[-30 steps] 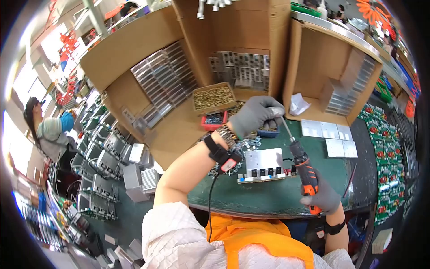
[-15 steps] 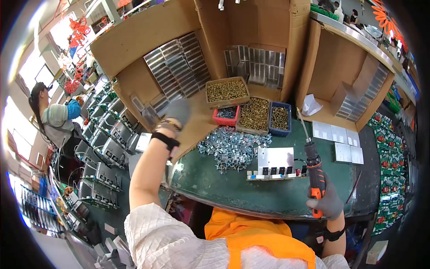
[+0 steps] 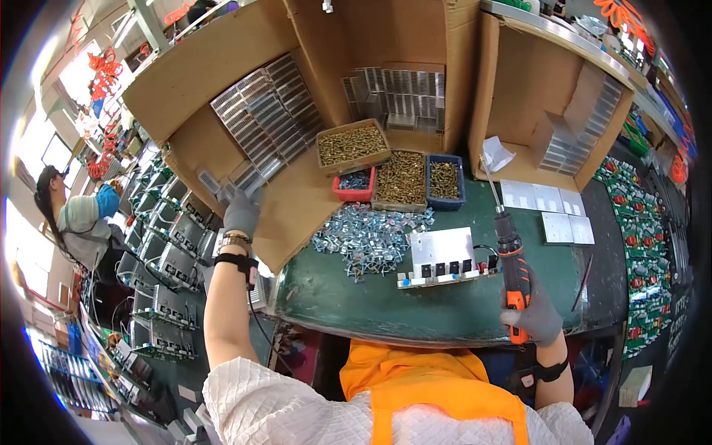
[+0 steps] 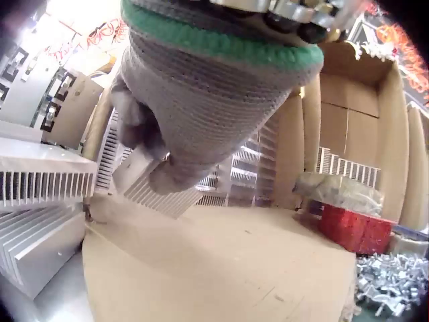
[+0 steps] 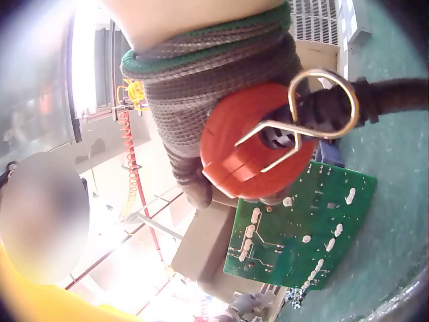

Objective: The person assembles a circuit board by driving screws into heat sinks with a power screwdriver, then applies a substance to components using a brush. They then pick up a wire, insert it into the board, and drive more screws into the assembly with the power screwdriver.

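My gloved left hand (image 3: 242, 213) is at the front left of a cardboard box, among finned heat sinks. In the left wrist view its thumb and fingers pinch one aluminium heat sink (image 4: 159, 186) just over the cardboard. My gloved right hand (image 3: 540, 319) grips an orange and black electric screwdriver (image 3: 513, 271), its long bit pointing up and away. Left of the screwdriver a circuit board (image 3: 445, 279) stands on the green bench with an upright metal plate (image 3: 443, 248) behind its row of black parts. The right wrist view shows the board's green underside (image 5: 305, 228).
Brass screws fill a cardboard tray (image 3: 353, 165) and a blue bin (image 3: 462, 194); a red bin (image 3: 352, 195) is beside them. Small metal clips (image 3: 371, 236) lie heaped in front. Flat metal plates (image 3: 567, 228) are at right. Finished-looking assemblies (image 3: 159, 267) line the left, where another person sits.
My left hand has moved from near the screwdriver's tip, across the bench, to the heat sinks at left, and now pinches one. The right hand keeps the screwdriver in nearly the same place.
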The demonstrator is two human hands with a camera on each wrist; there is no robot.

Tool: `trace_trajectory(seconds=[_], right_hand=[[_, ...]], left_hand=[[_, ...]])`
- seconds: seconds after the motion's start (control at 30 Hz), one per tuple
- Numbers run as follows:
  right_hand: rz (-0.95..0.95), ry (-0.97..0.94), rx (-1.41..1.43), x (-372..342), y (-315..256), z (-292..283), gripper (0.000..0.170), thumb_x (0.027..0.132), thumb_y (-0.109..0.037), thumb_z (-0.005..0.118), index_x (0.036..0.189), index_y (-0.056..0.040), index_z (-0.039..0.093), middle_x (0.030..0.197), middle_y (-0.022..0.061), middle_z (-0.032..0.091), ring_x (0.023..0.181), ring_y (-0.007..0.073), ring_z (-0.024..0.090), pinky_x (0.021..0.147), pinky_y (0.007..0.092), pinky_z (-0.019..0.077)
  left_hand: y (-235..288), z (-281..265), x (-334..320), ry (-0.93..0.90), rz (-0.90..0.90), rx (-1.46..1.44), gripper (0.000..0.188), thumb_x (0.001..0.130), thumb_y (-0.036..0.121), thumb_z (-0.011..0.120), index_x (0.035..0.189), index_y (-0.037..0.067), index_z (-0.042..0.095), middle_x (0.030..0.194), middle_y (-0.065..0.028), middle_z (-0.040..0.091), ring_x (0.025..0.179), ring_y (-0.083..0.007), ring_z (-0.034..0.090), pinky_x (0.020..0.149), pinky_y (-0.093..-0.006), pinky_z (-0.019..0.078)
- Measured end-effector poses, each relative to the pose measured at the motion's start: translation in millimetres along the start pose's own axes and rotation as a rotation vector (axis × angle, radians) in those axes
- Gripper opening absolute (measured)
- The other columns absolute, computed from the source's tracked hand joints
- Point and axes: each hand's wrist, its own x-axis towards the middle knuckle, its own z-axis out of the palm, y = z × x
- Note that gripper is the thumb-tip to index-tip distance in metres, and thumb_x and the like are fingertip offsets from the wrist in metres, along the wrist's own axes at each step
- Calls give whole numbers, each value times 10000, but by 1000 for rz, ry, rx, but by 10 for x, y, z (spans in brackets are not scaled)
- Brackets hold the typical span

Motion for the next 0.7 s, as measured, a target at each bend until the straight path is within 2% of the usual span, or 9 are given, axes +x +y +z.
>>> trace_trajectory(seconds=[0.03, 0.1, 0.13, 0.17, 0.23, 0.37, 0.5, 0.63, 0.7], right_hand=[[14, 1, 42, -5, -10, 15, 960, 596, -18, 799, 1418, 15, 304, 887, 60, 600, 720, 146, 612, 607, 292, 539], [10, -8, 35, -11, -49, 24, 956, 601, -19, 802, 1416, 17, 305, 885, 60, 599, 716, 147, 612, 604, 295, 540], [10, -21, 22, -19, -61, 27, 952, 605, -20, 806, 1414, 19, 306, 883, 60, 599, 713, 148, 612, 601, 297, 540], [10, -8, 33, -18, -57, 28, 952, 605, -20, 806, 1414, 19, 306, 883, 60, 599, 713, 148, 612, 601, 297, 540], [20, -23, 45, -1, -27, 22, 971, 623, -22, 812, 1434, 23, 281, 895, 64, 603, 721, 152, 616, 601, 300, 541], [38, 18, 62, -34, 65, 41, 987, 653, -19, 811, 1456, 26, 238, 915, 69, 607, 735, 154, 619, 605, 304, 541], [2, 18, 186, -64, 167, 105, 982, 695, -7, 792, 1475, 1, 196, 924, 72, 610, 725, 161, 621, 606, 310, 543], [-3, 3, 384, -133, 142, 184, 855, 701, 22, 750, 1420, -71, 297, 903, 55, 597, 685, 151, 616, 593, 306, 541], [-22, -28, 469, -138, 222, 209, 758, 699, 40, 707, 1355, -72, 345, 883, 51, 591, 660, 159, 618, 576, 312, 541]], left_hand=[[76, -40, -93, 1, 8, 2, 555, 904, 267, 620, 1335, 8, 385, 1237, -190, 591, 1018, -316, 664, 873, -376, 546], [145, -73, -251, -113, 124, -1032, 455, 895, 173, 613, 1276, 25, 414, 1134, -155, 592, 930, -304, 666, 847, -416, 561], [255, -59, -401, -65, 302, -1339, 361, 907, 142, 584, 1226, 37, 453, 1119, -127, 552, 892, -251, 649, 852, -458, 559], [402, -96, -518, -76, 315, -1331, 361, 907, 142, 584, 1226, 37, 453, 1119, -127, 552, 892, -251, 649, 852, -458, 559], [687, -198, -724, -240, 597, -1691, 363, 905, 195, 616, 1191, 4, 497, 1074, -103, 598, 882, -218, 642, 788, -348, 565], [1073, -173, -879, -405, 502, -1823, 342, 902, 244, 632, 1145, 18, 550, 1069, -94, 602, 911, -189, 633, 783, -301, 538], [1505, -110, -856, -651, 457, -1647, 317, 905, 269, 630, 1139, 63, 576, 1128, -61, 585, 1045, -155, 573, 865, -305, 499], [2290, -404, -1297, -737, 719, -1666, 465, 890, 171, 625, 1311, 12, 507, 1169, -68, 584, 1067, -165, 575, 934, -307, 478], [2582, -359, -1377, -646, 935, -1274, 507, 878, 166, 646, 1331, 0, 489, 1197, -68, 583, 1084, -160, 569, 939, -306, 470]])
